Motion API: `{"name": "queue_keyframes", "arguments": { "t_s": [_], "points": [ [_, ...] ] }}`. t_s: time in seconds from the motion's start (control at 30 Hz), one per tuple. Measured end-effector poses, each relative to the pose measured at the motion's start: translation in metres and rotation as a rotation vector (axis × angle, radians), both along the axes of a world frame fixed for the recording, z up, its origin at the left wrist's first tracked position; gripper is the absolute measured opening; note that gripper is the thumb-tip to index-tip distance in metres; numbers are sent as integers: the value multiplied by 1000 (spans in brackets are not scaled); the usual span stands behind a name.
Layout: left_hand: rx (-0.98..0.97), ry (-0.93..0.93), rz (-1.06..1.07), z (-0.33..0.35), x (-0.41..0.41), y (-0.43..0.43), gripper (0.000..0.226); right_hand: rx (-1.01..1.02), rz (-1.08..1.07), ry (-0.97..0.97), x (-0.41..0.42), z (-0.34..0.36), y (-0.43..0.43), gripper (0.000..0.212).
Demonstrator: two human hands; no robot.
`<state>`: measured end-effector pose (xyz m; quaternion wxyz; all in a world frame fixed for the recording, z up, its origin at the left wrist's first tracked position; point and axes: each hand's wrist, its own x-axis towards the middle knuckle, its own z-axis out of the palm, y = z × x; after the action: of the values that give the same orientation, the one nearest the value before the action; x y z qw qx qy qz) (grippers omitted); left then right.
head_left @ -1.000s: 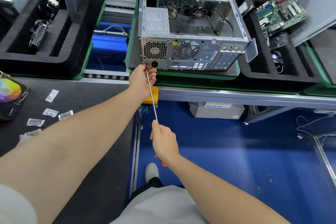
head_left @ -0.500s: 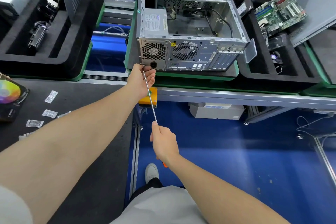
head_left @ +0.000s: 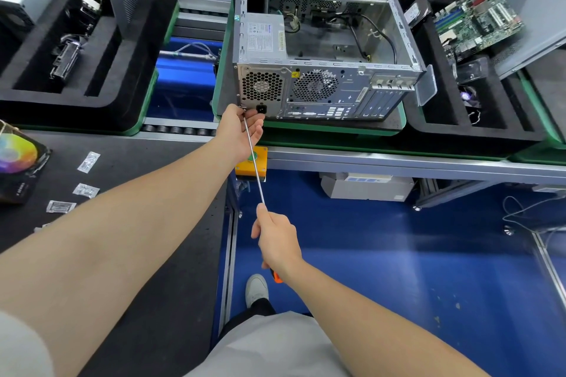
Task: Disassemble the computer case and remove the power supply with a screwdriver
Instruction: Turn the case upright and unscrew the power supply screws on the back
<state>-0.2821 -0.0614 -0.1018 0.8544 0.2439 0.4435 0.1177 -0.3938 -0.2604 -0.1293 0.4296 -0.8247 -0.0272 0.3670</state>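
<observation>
Case (head_left: pixel 321 40) sits upper centre, PSU (head_left: pixel 263 40) in its left corner; right hand (head_left: pixel 277 242) grips the screwdriver (head_left: pixel 254 162), shaft running up-left to the lower-left rear screw, left hand (head_left: pixel 242 128) loosely cupped around the tip, nearer

Blue floor (head_left: pixel 382 269), grey conveyor rail (head_left: pixel 398 162), black worktable (head_left: pixel 137 162)

The case (head_left: pixel 324 49) is bare, dull grey sheet metal, punched with vent holes. The screwdriver (head_left: pixel 254 162) has a bright, smooth steel shaft. Matt black foam lines the tray (head_left: pixel 395 124). The floor (head_left: pixel 398 254) is glossy blue.
</observation>
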Motion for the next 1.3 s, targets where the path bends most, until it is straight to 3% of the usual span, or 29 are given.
{"name": "queue_keyframes", "arguments": {
  "t_s": [0.57,1.1,1.2,1.3],
  "points": [
    [-17,-11,21,3,0,-1,30,43,-33,101,0,0,2,62],
    [-41,-24,28,4,0,0,30,-42,-24,-18,0,-2,2,61],
    [-42,-22,26,4,0,0,31,-29,-32,45,1,2,4,61],
    [-40,-18,22,4,-1,1,31,129,-75,292,1,8,4,64]
  ]
}}
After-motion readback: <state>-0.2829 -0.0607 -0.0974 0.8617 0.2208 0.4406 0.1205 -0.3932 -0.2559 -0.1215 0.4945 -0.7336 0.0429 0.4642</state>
